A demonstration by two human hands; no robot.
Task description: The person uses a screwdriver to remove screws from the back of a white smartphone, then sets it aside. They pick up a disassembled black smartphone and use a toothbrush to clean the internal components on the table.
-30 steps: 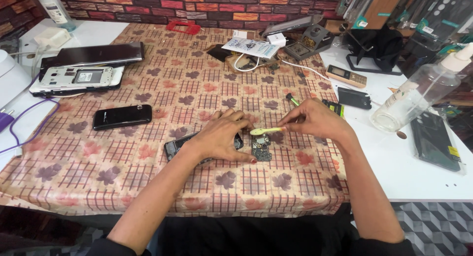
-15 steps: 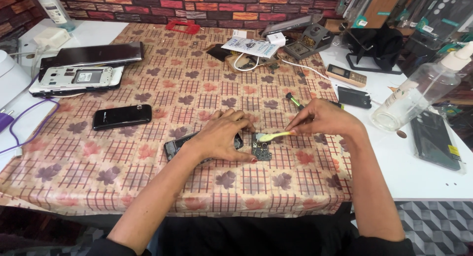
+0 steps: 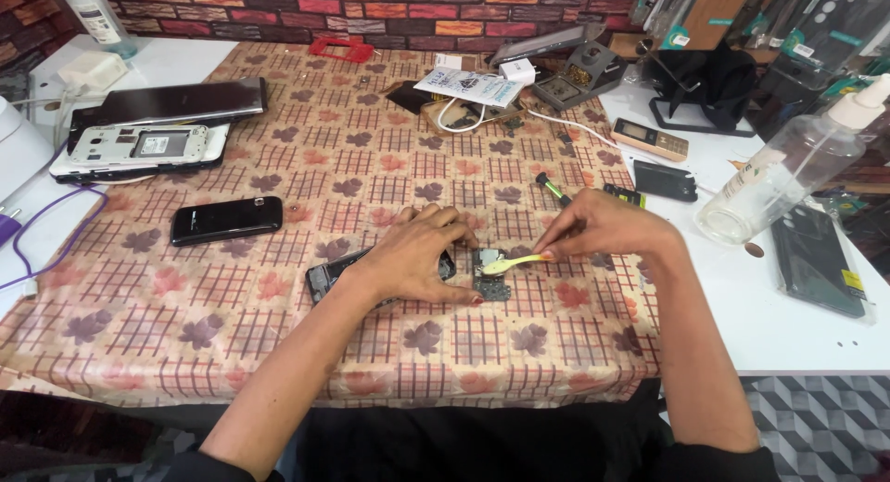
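- The left hand [image 3: 417,255] is laid palm-down, fingers half curled, pressing a dark opened phone [image 3: 332,276] flat on the counter [image 3: 788,324]; fingertips reach the left edge of a small circuit board [image 3: 489,276].
- The right hand [image 3: 603,227] is pinched shut on a pale yellow brush [image 3: 512,262], thin plastic handle held between thumb and fingertips; the brush head rests on the circuit board.
- The circuit board lies between the two hands, near the front middle of the counter, on a glossy checked tablecloth [image 3: 278,167] with a leaf print, pink and brown.
- The board is dark, roughly rectangular, with fine parts too small to make out.
- The opened phone is mostly covered by the left hand; only its left end and a strip near the thumb are seen.
- A black phone [image 3: 226,220], smooth and glossy, lies face up, well apart to the left.
- A white phone frame [image 3: 144,148], stripped, is stacked with a dark flat panel at the far left.
- A clear plastic bottle [image 3: 788,171] with a pump top lies tilted at the right on the bare white surface.
- A green-tipped tool [image 3: 553,189] is partly hidden behind the right hand.
- Both forearms are cut off by the lower frame edge.
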